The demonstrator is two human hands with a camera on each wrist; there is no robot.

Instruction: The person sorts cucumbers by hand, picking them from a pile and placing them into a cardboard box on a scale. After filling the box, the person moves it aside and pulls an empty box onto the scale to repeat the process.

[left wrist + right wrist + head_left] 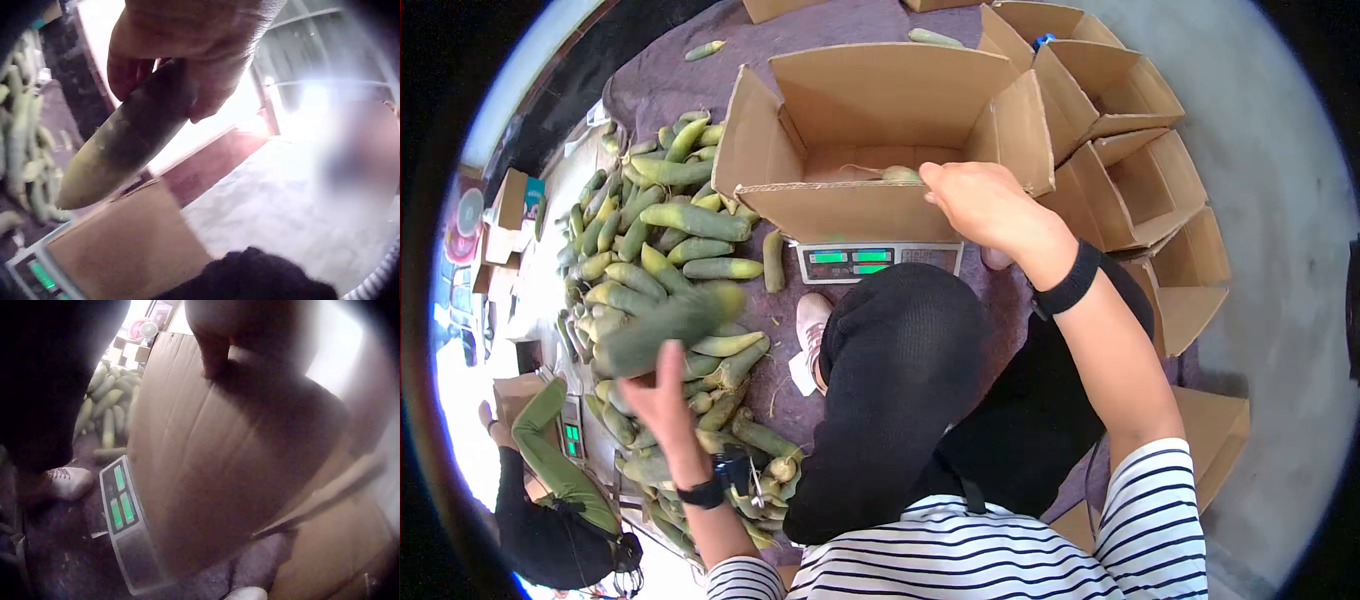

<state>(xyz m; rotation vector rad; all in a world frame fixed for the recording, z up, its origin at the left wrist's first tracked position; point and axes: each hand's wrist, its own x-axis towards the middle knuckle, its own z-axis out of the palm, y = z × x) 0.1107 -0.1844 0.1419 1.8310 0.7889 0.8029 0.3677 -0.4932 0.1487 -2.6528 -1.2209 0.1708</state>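
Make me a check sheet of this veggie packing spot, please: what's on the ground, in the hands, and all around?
Surface: purple cloth spread on the ground under the work.
Job's things: open cardboard box sits on a scale with green digits; a lone vegetable lies inside; a big vegetable pile lies beside it.
Clutter: empty boxes crowd the right side; a stray vegetable lies at the far edge.
Grips: left grip holds a long green vegetable above the pile; right grip holds the box's front edge.
Cables: nothing seen.
Surroundings: another person crouches by a second scale; concrete floor.
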